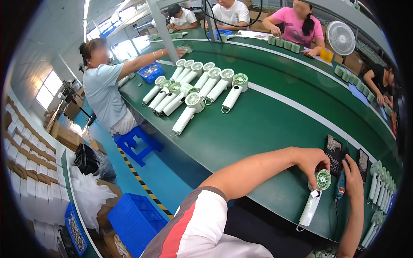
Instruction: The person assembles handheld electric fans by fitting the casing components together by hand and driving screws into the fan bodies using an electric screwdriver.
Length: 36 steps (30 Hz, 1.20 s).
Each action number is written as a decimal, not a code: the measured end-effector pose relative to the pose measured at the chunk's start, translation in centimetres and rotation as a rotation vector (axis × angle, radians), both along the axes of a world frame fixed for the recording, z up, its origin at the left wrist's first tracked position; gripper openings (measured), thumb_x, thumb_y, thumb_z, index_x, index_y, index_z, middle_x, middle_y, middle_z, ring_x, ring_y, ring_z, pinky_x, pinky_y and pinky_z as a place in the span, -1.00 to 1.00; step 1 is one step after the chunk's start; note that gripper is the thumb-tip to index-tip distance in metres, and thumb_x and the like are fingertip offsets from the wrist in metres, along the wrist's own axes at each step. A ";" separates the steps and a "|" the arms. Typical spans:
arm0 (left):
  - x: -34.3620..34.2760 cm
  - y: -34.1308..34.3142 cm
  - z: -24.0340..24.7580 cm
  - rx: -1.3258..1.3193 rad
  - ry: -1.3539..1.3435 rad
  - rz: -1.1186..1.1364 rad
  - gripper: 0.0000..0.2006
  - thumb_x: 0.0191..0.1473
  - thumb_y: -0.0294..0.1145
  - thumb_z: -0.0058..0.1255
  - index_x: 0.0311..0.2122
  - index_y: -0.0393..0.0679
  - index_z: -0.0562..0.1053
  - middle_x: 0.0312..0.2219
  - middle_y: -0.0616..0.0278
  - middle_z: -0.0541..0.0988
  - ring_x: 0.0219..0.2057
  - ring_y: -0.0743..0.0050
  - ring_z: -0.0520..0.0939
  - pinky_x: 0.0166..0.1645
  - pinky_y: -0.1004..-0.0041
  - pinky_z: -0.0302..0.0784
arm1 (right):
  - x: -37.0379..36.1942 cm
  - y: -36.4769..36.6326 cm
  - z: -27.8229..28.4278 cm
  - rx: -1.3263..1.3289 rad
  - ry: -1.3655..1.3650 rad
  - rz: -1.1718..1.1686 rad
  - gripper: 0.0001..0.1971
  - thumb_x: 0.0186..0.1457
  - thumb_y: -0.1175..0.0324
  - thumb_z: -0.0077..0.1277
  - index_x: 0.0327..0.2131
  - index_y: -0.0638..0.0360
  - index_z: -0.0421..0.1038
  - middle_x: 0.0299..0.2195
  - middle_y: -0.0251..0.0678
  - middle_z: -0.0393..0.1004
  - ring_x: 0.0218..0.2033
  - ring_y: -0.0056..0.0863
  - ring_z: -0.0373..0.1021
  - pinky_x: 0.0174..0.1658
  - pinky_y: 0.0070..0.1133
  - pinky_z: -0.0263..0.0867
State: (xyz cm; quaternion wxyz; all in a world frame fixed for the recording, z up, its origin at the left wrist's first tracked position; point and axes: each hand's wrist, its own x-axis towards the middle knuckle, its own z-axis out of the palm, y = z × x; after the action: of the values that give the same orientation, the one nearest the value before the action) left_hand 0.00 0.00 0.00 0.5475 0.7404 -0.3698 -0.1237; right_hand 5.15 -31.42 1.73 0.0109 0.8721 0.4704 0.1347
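Note:
My left hand [310, 165] is closed around the green head of a white handheld fan [310, 206], thumb and fingers on either side of its round rim. The fan lies on the green table with its wire loop toward me. A small white piece [315, 194] sits where head and handle meet. Right beside it, my right hand [353, 175] grips a slim blue and black electric screwdriver [341, 185], its cord trailing toward the table edge. Just beyond my hands are a black tray of small screws [333, 148] and a second black tray [363, 161] with small metal parts.
Several handheld fans [189, 109] lie grouped on the table to the left. More fans [380, 185] line the right side. A co-worker in light blue [101, 86] reaches over the table beside a blue basket [150, 72]. Others work across the belt. A blue crate [135, 219] stands on the floor.

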 end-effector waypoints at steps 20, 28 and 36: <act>0.1 0.5 -0.6 0.027 -0.003 0.028 -0.27 -0.55 -0.17 0.66 -0.16 -0.25 0.58 -0.33 0.20 0.70 -0.32 0.42 0.67 -0.17 0.43 0.59 | -4.5 10.1 12.1 0.533 0.305 0.201 -0.59 0.02 0.72 0.02 0.00 0.38 0.47 -0.11 -0.03 0.55 -0.24 -0.14 0.54 -0.14 -0.36 0.45; 0.4 0.0 -0.4 0.049 -0.040 0.009 -0.28 -0.55 -0.12 0.66 -0.17 -0.20 0.59 -0.33 0.24 0.70 -0.32 0.44 0.66 -0.19 0.44 0.56 | -10.4 11.1 14.7 0.514 0.230 0.489 -0.62 -0.12 0.19 0.36 -0.25 0.21 0.62 -0.44 -0.28 0.62 -0.44 -0.39 0.50 -0.33 -0.47 0.31; 0.7 0.1 -1.2 -0.002 -0.057 0.012 -0.25 -0.57 -0.08 0.66 -0.17 -0.20 0.59 -0.34 0.27 0.69 -0.33 0.45 0.66 -0.20 0.45 0.56 | -8.2 7.6 14.7 0.497 0.234 0.422 -0.59 -0.04 0.03 0.33 -0.28 0.19 0.60 -0.38 -0.30 0.61 -0.47 -0.46 0.50 -0.28 -0.52 0.26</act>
State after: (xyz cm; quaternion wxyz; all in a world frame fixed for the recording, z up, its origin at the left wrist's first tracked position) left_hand 0.70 0.15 -1.16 0.5382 0.7454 -0.3807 -0.0991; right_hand -3.04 -23.80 16.40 -0.2838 0.7410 0.5914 0.1435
